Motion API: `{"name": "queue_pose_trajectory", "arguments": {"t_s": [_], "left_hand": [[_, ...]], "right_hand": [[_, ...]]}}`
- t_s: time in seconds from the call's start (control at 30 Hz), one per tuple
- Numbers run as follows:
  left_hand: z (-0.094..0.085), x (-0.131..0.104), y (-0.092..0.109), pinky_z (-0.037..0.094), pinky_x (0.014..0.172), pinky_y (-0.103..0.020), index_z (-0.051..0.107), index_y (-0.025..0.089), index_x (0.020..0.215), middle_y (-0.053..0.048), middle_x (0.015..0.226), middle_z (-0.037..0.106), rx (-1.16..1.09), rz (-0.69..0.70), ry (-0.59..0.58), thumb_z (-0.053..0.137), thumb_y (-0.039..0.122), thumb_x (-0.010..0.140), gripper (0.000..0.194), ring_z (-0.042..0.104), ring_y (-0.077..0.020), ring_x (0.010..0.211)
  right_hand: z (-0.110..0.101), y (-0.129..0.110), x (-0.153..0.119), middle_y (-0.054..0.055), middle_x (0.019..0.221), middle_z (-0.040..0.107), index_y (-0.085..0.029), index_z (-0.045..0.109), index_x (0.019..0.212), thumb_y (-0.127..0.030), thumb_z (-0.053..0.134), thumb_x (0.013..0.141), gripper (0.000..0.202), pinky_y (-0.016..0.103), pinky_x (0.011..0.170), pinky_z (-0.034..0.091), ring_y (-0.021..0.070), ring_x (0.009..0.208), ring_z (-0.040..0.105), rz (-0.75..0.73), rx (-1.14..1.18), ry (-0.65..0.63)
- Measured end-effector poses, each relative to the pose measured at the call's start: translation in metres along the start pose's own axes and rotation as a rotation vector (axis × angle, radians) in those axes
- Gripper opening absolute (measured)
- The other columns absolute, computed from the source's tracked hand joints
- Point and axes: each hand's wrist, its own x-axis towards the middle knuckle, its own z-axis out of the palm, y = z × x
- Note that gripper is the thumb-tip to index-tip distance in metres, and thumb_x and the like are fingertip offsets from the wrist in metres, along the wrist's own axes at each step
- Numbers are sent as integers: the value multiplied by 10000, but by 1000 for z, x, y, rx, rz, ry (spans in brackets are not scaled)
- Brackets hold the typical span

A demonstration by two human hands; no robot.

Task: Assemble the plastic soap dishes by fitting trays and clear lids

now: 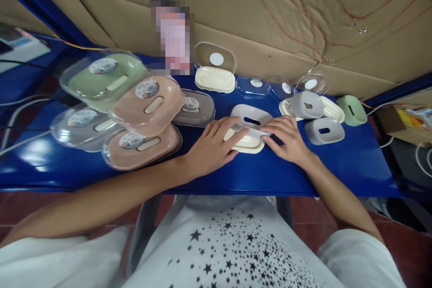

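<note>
Left hand [218, 141] and right hand [286, 139] hold one grey box [251, 113].

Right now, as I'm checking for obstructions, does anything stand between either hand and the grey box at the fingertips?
Nothing visible does. The left hand and right hand both touch the grey box directly; the cream tray shows on its near side.

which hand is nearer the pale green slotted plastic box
Right. The right hand is left of the green box; the left hand is farther left, beyond the right hand.
</note>
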Motion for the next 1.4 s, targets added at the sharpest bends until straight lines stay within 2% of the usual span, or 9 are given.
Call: {"name": "queue_pose_trajectory", "arguments": {"t_s": [0.1,0.27,0.47,0.7,0.83,0.93,1.1,1.23,1.4], "left_hand": [[6,0,-5,487,1194,-610,466,182,1553,-252,1653,426,-68,-55,-28,693,256,998,604,434,-420,1559],[7,-1,-7,502,1216,-561,588,171,1452,-207,1583,563,-68,-20,-107,634,267,1050,415,463,-373,1562],[6,-2,-3,465,1252,-523,579,124,1489,-202,1620,544,2,19,-131,602,308,1079,450,434,-358,1585],[5,0,2,506,1190,-498,610,127,1446,-184,1570,594,26,68,-123,573,327,1095,406,496,-354,1534],[2,0,1,516,1170,-487,625,136,1420,-178,1533,621,16,74,-125,582,335,1088,389,521,-347,1513],[0,-1,0,526,1156,-477,637,136,1394,-180,1512,631,10,77,-126,588,332,1083,371,529,-348,1504],[0,-3,1,542,1157,-504,602,157,1431,-200,1514,612,-50,51,-114,614,299,1064,393,539,-361,1496],[1,-2,4,465,1229,-621,363,199,1640,-278,1732,294,-112,-69,57,745,265,974,770,356,-459,1607],[3,0,2,387,1272,-671,210,237,1707,-262,1796,133,-179,-122,72,823,303,925,995,201,-481,1658]], "right_hand": [[6,-6,1,24,1179,805,-333,719,1261,-300,658,1008,263,532,1067,480,271,1128,727,-58,26,-96],[12,-15,-2,74,1210,789,-283,718,1237,-329,619,1042,224,530,1040,515,280,1148,711,-143,-85,-227],[6,-11,8,78,1150,794,-243,736,1136,-429,578,1085,250,463,968,546,262,1086,722,-227,-114,-264],[25,41,135,116,1580,596,-204,514,1552,-583,345,1130,592,567,1161,431,335,1434,522,55,-208,-92],[65,52,201,20,1515,649,-286,299,1647,-736,235,1076,729,519,1253,351,260,1417,445,239,-296,-85],[79,54,219,81,1456,661,-216,422,1552,-688,190,1101,693,554,1221,381,263,1323,510,321,-311,-54],[40,59,190,134,1225,695,-207,643,1159,-501,407,1136,378,539,1018,521,311,1117,633,375,-293,95],[-1,38,119,122,1145,700,-237,647,1120,-388,477,1079,231,552,1008,504,344,1106,640,264,-279,157],[-6,-2,28,59,979,718,-285,650,1055,-342,579,1026,96,568,993,475,312,962,662,80,-246,9]]}}
